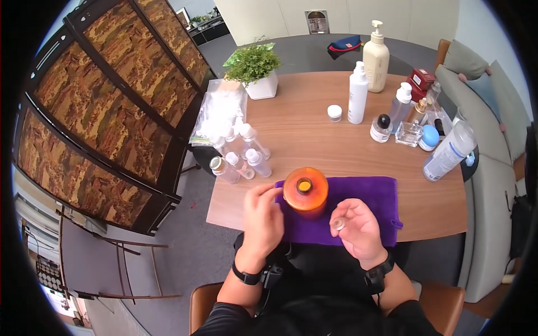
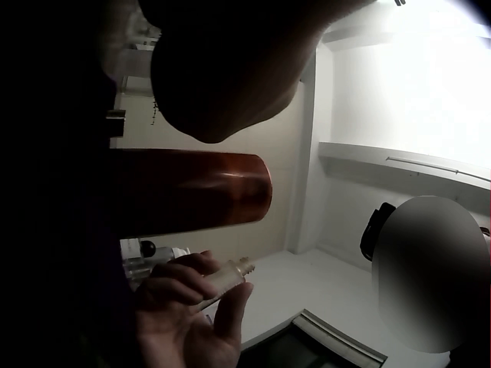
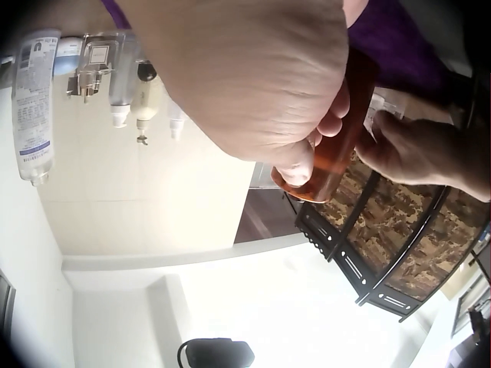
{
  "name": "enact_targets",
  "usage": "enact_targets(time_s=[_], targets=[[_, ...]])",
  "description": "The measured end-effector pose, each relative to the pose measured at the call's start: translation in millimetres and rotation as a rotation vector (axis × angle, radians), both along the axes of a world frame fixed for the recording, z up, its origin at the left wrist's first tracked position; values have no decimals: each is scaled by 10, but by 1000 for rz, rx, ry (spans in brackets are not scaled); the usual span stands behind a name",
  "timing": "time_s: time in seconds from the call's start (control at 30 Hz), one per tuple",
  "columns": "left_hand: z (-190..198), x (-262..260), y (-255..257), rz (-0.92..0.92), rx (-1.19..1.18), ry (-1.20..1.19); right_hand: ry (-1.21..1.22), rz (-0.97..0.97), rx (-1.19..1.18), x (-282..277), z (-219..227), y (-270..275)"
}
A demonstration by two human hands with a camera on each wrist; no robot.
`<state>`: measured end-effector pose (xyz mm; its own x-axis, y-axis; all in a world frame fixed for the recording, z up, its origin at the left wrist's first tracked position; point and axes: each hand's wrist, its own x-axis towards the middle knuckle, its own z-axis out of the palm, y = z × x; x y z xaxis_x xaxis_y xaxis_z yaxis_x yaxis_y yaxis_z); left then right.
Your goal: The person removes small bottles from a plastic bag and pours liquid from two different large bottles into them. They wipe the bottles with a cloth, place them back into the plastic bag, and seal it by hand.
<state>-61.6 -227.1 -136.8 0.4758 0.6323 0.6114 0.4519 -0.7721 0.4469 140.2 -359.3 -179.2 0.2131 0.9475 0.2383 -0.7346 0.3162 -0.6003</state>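
Note:
A large amber-orange bottle (image 1: 306,204) stands upright on a purple cloth (image 1: 364,193), its dark-ringed neck facing up without a cap. My left hand (image 1: 263,218) is at its left side, fingers loosely bent, fingertips close to the bottle's shoulder. To the right of the bottle, my right hand (image 1: 358,229) holds a small clear bottle (image 2: 224,282) between thumb and fingers. Its threaded neck is uncapped and points up. From the head only its mouth shows, the body being hidden by the hand. The right wrist view shows my right palm (image 3: 253,77) overlapping the amber bottle (image 3: 330,165).
Several small clear bottles (image 1: 241,151) cluster at the left by a plastic bag (image 1: 221,109) and a potted plant (image 1: 260,70). A white jar (image 1: 334,113), white spray bottle (image 1: 357,95), cream pump bottle (image 1: 375,61) and perfume bottles (image 1: 381,130) stand at the back right, beside a large clear bottle (image 1: 448,154).

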Motion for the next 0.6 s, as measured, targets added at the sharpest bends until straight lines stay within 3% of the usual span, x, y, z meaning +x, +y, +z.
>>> enact_targets(time_s=[0.07, 0.17, 0.23, 0.3, 0.4, 0.57, 0.6], targets=[[-6, -133, -152, 92, -46, -154, 4, 84, -26, 16, -7, -33], [7, -159, -464, -197, -63, -266, -67, 180, -18, 66, -3, -47], [150, -62, -614, -402, -60, -196, -111, 196, -60, 81, -9, -76], [129, 34, -726, -474, -202, -240, -198, 243, -82, 104, 18, -89], [25, 84, -725, -518, -265, -161, -169, 263, -50, 80, 16, -105], [-47, 20, -700, -500, -323, -278, -141, 243, -72, 25, -22, -148], [18, -6, -676, -489, -366, -316, -294, 187, -61, 31, -71, -128]])
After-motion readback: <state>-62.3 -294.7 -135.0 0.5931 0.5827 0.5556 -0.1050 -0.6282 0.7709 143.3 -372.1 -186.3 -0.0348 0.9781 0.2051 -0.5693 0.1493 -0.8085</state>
